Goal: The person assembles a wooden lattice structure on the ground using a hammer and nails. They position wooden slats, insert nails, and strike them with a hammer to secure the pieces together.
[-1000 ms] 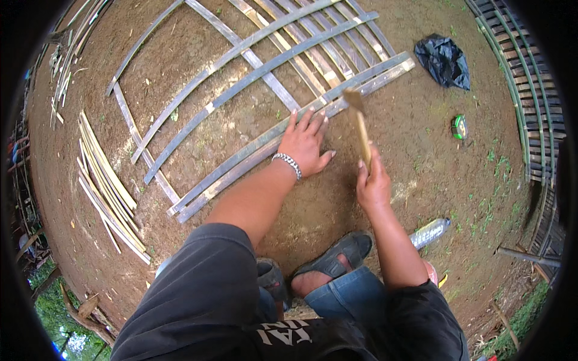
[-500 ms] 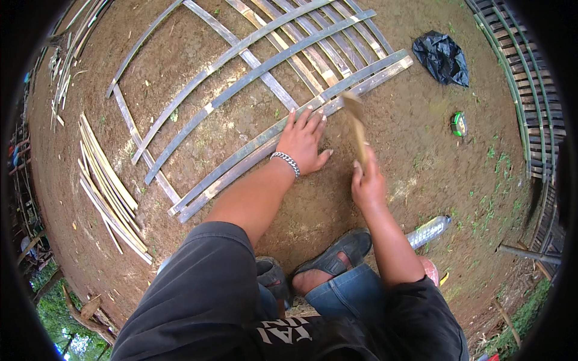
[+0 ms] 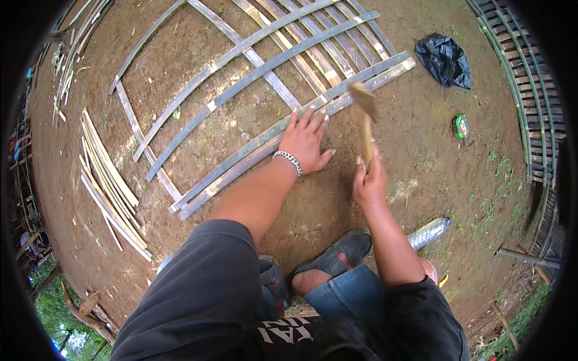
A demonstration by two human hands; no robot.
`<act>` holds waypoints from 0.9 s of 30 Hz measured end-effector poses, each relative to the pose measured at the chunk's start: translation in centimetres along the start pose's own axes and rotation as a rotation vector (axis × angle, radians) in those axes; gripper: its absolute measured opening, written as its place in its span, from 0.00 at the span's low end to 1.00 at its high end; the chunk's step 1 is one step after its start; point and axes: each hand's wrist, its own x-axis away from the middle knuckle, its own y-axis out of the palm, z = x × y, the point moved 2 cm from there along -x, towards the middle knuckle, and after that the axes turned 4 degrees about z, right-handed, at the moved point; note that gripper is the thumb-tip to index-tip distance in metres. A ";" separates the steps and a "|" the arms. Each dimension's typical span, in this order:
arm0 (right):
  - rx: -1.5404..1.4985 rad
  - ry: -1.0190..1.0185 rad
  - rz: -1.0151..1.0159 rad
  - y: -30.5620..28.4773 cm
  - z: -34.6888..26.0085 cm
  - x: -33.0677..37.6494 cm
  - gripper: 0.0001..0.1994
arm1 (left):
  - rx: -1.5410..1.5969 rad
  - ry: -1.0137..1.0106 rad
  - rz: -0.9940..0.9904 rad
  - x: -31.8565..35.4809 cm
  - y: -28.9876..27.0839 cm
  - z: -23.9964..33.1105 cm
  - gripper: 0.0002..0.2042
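Note:
My left hand [image 3: 306,139] lies with fingers spread, the fingertips pressing on the near pair of long bamboo slats [image 3: 241,157]. These slats form the near edge of a bamboo lattice frame [image 3: 211,106] on the ground, with crosspieces close together at its far right. My right hand [image 3: 369,183] is closed round the wooden handle of a hammer [image 3: 365,129]. The hammer's head is smeared by motion, raised just right of my left hand, close to the near slats. Whether it touches them I cannot tell.
Loose bamboo strips [image 3: 111,186] lie at the left. On the right are a crumpled black plastic bag [image 3: 442,60], a green tape measure [image 3: 460,126] and a plastic bottle [image 3: 428,233] near my sandalled foot [image 3: 334,256]. A slatted bamboo fence [image 3: 530,90] bounds the far right.
The hammer has swung slightly to the right and turned more upright in my right hand. My left hand stays on the same slats.

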 end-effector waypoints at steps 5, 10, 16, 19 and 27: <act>0.330 0.390 -0.459 0.1 0.5 -0.6 0.25 | 0.014 0.005 -0.015 0.3 0.2 -0.1 0.42; 0.086 0.028 0.009 -0.8 0.5 0.2 0.27 | -0.004 -0.001 -0.011 0.4 0.2 -0.1 0.41; 0.258 0.459 -0.353 -1.6 3.9 0.6 0.29 | -0.025 0.016 -0.025 0.0 0.0 0.0 0.41; 0.395 0.317 -0.114 -3.7 5.1 0.5 0.30 | -0.007 -0.001 -0.048 0.4 -0.1 -0.1 0.40; 0.733 0.251 -0.003 -4.6 5.2 -1.6 0.33 | 0.393 0.035 0.188 1.0 2.2 -4.1 0.26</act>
